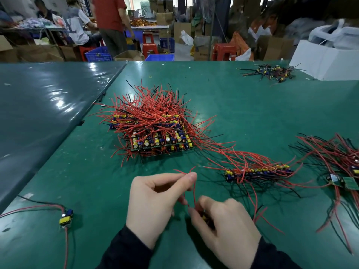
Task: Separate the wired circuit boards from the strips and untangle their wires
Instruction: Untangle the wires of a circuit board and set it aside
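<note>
Single head view, looking forward and down across green table (223,98), workshop beyond; close over hands.

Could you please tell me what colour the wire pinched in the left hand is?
Red; the wire shows best in the head view.

both hands pinching: left (155,202) raised, right (223,224) curled lower.
</note>
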{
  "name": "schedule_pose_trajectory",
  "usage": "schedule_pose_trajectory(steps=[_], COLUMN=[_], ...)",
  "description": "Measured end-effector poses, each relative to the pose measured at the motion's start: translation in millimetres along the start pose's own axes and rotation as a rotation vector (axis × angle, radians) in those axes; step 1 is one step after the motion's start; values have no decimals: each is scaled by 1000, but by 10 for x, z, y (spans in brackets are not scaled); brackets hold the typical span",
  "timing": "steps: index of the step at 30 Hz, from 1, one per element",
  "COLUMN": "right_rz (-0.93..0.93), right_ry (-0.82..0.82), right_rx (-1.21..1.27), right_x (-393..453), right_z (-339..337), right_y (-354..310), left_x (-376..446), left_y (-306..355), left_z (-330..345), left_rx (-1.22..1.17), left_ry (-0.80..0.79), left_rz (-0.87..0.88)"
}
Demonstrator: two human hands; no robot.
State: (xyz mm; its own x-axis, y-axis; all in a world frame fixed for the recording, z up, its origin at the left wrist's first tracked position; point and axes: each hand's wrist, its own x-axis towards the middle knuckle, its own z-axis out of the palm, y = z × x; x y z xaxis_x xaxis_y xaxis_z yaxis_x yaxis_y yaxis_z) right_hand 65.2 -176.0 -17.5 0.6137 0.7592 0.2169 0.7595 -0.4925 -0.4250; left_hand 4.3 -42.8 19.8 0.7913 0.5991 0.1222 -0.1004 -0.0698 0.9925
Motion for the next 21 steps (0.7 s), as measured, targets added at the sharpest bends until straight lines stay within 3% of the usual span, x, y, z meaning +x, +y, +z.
schedule_pose_trajectory(steps=[6, 12, 21], right_rz=[-6, -21, -31], right_ry=[-14, 54, 67], right_rx=[-78, -254, -281], right_x=[17, -8, -7], right_z=[-53, -45, -46], right_y=[-34, -62, -48], left_x=[38, 15, 46], left_y=[21, -4, -54], left_z=[-58, 2, 5], left_rx=[-214, -164, -283], left_ry=[-96, -98, -54], left_rz=[-291, -259, -342])
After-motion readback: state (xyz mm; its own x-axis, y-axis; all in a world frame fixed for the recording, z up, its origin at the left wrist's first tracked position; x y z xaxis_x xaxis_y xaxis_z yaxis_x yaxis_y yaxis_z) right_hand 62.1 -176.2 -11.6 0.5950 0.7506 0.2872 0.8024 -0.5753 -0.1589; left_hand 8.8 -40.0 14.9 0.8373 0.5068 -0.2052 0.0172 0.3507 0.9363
